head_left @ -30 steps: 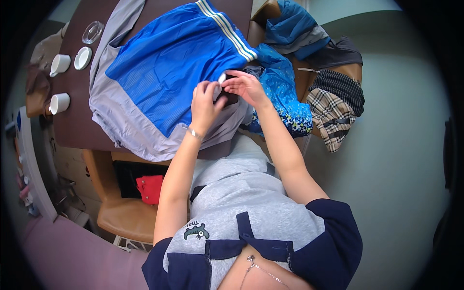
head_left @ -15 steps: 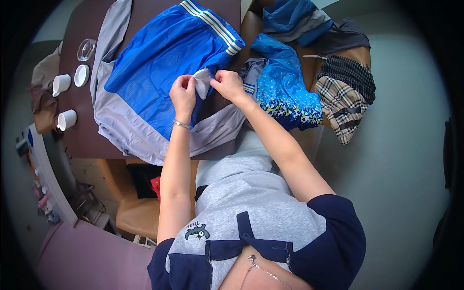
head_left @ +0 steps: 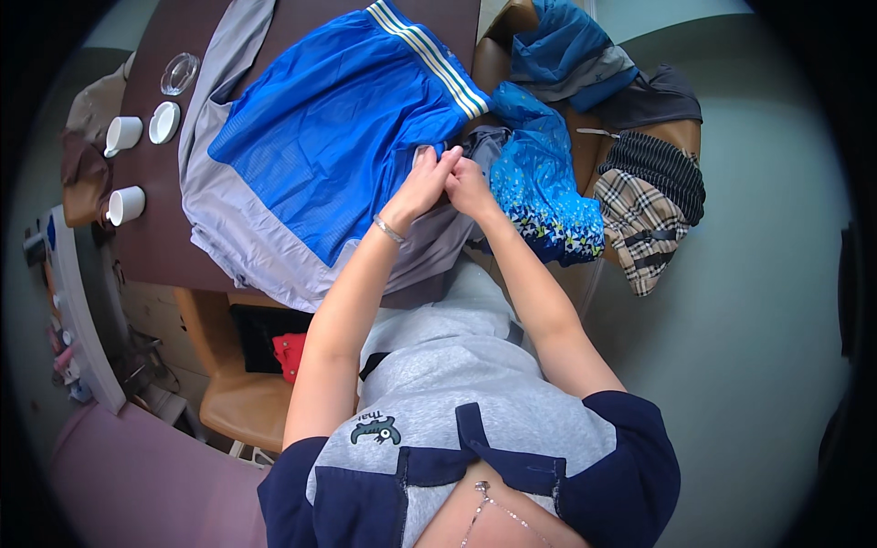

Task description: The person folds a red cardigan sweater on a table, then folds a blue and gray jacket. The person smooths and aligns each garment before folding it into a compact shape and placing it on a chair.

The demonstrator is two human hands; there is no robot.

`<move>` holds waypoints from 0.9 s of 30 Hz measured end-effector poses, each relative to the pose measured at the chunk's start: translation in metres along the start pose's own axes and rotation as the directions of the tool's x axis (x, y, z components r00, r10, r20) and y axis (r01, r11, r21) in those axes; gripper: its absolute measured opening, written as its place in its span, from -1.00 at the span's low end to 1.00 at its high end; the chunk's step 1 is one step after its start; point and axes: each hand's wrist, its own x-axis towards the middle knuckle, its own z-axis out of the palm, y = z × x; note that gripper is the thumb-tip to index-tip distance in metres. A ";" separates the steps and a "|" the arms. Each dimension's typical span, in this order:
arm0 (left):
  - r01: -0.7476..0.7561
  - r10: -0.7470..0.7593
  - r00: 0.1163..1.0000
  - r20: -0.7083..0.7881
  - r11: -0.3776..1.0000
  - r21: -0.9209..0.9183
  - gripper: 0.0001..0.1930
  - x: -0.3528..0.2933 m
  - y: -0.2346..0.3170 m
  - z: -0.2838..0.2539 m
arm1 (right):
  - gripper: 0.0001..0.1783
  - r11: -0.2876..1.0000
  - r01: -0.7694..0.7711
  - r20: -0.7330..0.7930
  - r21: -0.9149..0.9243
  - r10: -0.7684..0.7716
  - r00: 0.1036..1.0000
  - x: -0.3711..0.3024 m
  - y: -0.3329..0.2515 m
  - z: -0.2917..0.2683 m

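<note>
A blue and grey jacket with a striped ribbed band lies spread over the dark table. At its right edge, just below the band, my two hands meet. My left hand is closed on the jacket's blue edge, with a little pale cloth by its fingertips. My right hand is curled up against the left one, its fingers closed; what they hold is hidden. Right beside it lies a light-blue patterned garment.
On the brown table stand a white cup, another white cup, a white lid or dish and a glass ashtray. A checked garment and several other clothes lie on a tan seat at the right. A tan chair stands at lower left.
Both hands have come together. The left has moved right and the right lies beside it. The white cloth flap that stood up between them is now mostly out of sight.
</note>
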 end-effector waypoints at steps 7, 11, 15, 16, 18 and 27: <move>0.079 0.174 0.921 -0.349 0.794 0.603 -0.35 -0.017 0.027 0.026 | -0.75 0.995 -0.027 -0.023 -0.095 0.025 0.999 0.001 -0.001 -0.015; -0.307 0.507 0.786 -0.355 0.818 0.487 -0.47 -0.007 -0.016 0.029 | -0.77 0.990 0.096 0.126 -0.101 -0.083 0.989 -0.002 0.010 -0.012; -0.139 0.252 0.938 -0.239 0.903 0.406 -0.41 0.004 -0.040 0.015 | -0.82 0.997 -0.064 0.158 -0.053 0.071 0.985 -0.003 0.014 -0.013; -0.002 0.154 0.934 -0.322 0.905 0.426 -0.33 0.012 -0.049 0.018 | -0.82 0.997 -0.069 0.144 -0.033 0.074 0.987 -0.003 0.011 -0.011; 0.073 0.024 0.981 -0.191 0.873 0.483 -0.25 0.013 -0.020 0.010 | -0.82 0.995 -0.098 0.118 0.007 0.097 0.988 -0.009 0.010 -0.007; 0.155 -0.151 0.952 0.267 0.988 0.006 -0.16 0.022 -0.016 0.007 | -0.84 0.965 -0.224 0.181 0.139 0.197 0.963 -0.022 0.015 -0.009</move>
